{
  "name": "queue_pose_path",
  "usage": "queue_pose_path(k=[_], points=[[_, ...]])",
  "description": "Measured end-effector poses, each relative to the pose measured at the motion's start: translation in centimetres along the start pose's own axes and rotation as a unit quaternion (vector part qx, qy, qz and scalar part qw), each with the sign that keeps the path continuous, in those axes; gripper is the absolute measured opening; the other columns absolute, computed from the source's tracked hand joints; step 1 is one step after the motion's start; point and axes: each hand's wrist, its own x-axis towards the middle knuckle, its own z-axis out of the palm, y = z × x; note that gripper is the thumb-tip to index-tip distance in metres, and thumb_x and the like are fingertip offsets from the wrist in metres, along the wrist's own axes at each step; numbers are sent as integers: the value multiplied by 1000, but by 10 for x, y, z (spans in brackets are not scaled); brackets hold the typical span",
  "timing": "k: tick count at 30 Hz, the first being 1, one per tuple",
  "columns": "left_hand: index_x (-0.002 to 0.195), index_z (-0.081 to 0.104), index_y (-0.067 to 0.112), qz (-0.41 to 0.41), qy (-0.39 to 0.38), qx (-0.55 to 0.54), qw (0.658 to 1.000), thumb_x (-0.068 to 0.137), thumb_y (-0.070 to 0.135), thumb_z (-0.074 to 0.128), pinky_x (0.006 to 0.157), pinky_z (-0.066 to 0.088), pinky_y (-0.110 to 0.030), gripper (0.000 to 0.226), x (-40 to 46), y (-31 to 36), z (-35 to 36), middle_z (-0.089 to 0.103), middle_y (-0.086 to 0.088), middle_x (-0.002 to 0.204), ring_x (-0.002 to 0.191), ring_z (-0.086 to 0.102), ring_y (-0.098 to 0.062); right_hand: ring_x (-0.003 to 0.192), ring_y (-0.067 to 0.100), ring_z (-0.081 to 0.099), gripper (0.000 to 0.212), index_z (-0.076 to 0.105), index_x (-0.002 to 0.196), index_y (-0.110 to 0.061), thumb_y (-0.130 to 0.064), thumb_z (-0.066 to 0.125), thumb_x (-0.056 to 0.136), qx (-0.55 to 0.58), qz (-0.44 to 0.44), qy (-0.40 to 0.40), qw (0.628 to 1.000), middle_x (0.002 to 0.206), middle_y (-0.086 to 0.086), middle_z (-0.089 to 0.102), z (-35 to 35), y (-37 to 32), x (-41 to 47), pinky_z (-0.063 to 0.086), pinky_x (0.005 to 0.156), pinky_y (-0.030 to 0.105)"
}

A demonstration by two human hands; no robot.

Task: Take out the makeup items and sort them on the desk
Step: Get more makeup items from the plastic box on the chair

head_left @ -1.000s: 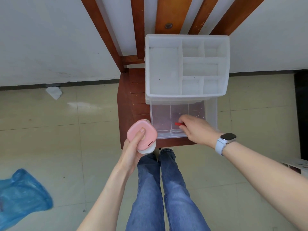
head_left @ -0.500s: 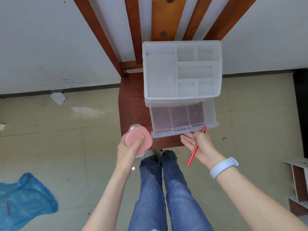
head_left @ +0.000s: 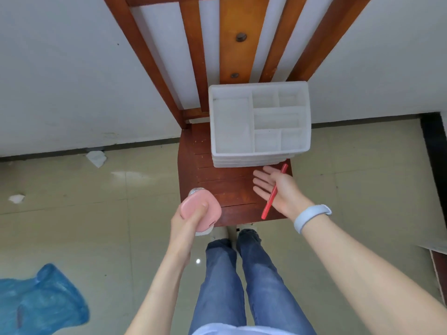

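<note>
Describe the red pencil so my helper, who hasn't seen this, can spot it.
Find the wooden chair carrying the white organizer. Just in front of it, the right hand lies palm up, and the red pencil lies across it: the only thin red stick here.

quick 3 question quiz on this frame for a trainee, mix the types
1. True or false: the drawer of the white organizer is pulled out.
2. Which hand holds the pink compact? A) left B) right C) neither
3. Fill in: the red pencil lies across the palm of the ___ hand.

Key:
1. False; its front is flush.
2. A; the left hand grips it.
3. Right; the right hand has straight fingers, over the wooden chair.
</note>
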Motion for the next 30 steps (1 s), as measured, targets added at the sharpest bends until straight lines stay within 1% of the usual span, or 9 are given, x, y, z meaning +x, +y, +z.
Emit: queue_pose_path(k=[2,4,7,12,17,19,22,25,30], points=[[114,59,22,1,-36,2,999,86,23,63,73,49,-23,29,-10,14,8,68,1,103,90,64,-13,79,18,63,35,48,123,-3,1,31,93,-100,-15,16,995,100,11,65,-13,7,-36,50,64,24],[115,60,19,0,-92,17,996,86,26,62,76,52,-31,30,-25,33,24,69,-4,105,94,66,-19,49,6,52,30,55,115,-2,0,36,92,-212,-79,41,973,86,7,67,-29,11,-76,38,44,14],[108,63,20,14,-200,52,978,80,33,68,75,54,-37,31,-56,61,60,71,-8,102,92,67,-22,39,-6,47,23,60,110,-5,-6,44,94,-268,-189,47,944,83,0,67,-51,12,-139,35,42,7],[108,65,14,39,-424,126,896,65,53,65,68,55,-35,58,-135,91,130,71,-8,94,85,67,-21,35,-1,37,17,62,104,-7,-12,48,94,-176,-264,82,945,41,-20,48,-92,24,-237,29,40,8],[107,64,10,30,-567,238,788,66,53,64,73,53,-38,60,-232,64,194,71,-10,93,84,68,-24,41,3,29,7,64,89,-16,-14,56,89,-34,-312,214,925,45,-15,39,-161,73,-317,24,42,14],[108,64,11,37,-601,296,741,70,52,60,74,53,-35,56,-275,38,214,72,-9,95,87,68,-23,43,8,25,8,63,90,-9,-15,59,88,44,-318,267,909,47,-11,33,-192,105,-349,22,41,17],[106,66,15,47,-662,358,656,72,54,58,77,53,-25,52,-346,-11,238,72,-5,98,93,67,-18,36,9,27,31,51,92,4,-23,60,80,138,-323,354,867,43,-8,31,-238,162,-396,22,37,15],[105,66,13,26,-724,391,568,74,51,65,82,52,-25,50,-425,-69,250,72,-4,99,94,67,-15,33,10,30,18,47,86,-5,-19,56,80,220,-320,443,808,41,-5,34,-286,234,-443,23,35,15],[108,63,7,-59,-758,365,537,71,29,76,78,56,-38,45,-561,-190,248,66,-11,107,100,63,-25,30,8,28,14,44,78,-7,-10,46,91,325,-303,571,691,38,-8,33,-359,385,-527,21,34,15]])
